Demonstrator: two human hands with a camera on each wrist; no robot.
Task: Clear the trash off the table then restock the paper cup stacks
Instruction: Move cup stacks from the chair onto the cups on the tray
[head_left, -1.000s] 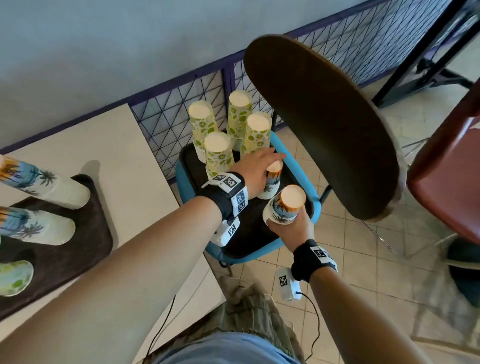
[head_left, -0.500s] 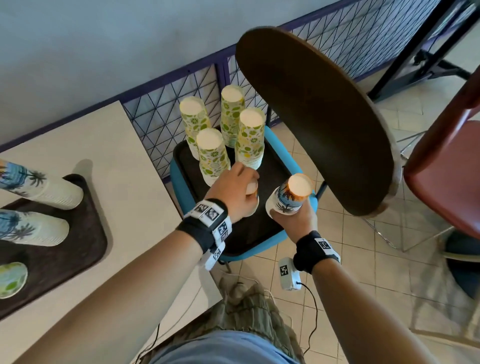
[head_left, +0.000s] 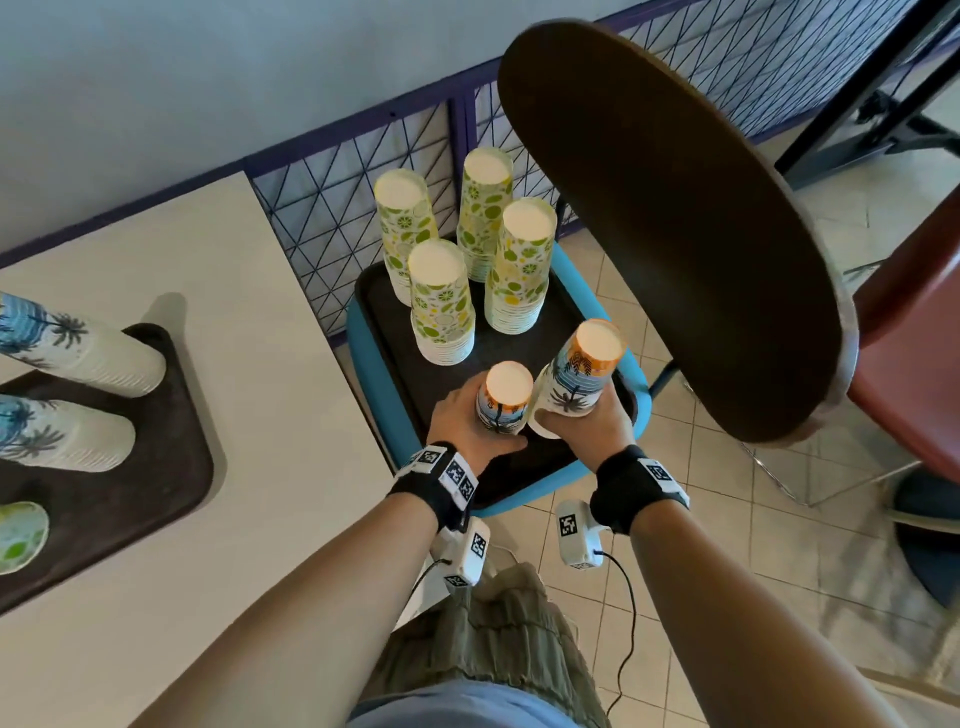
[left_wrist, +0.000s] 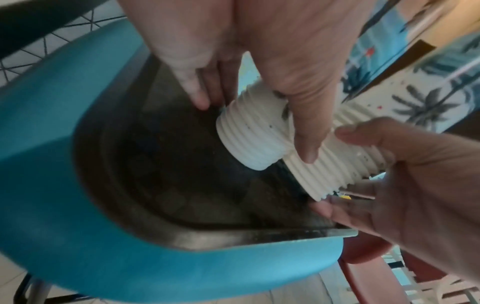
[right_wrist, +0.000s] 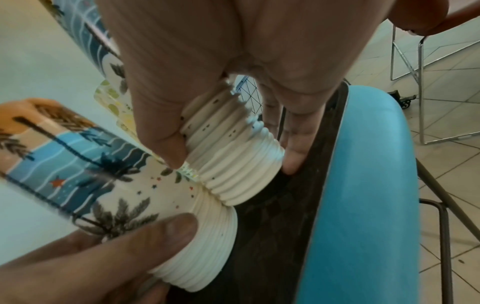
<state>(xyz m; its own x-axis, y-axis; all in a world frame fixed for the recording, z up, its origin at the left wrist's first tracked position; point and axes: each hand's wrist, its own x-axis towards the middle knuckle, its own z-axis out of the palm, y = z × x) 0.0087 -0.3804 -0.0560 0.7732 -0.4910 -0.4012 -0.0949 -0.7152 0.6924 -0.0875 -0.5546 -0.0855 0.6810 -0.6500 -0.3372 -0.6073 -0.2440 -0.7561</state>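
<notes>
Now, with both palm-print stacks in hand:
Left hand (head_left: 470, 426): gripping a short palm-print cup stack (head_left: 505, 402), now lifting clear of the dark tray (head_left: 519, 473), where half a second back only reaching and closing.
Right hand (head_left: 587, 423): clamping the taller palm-print stack (head_left: 579, 374), tilting toward the tray's near right corner.
Stacks: touching at their rims, above the tray's near edge on the blue chair (head_left: 566, 475).
Meaning: probably starting the restock; surface (head_left: 249, 338) tray awaiting them.
</notes>
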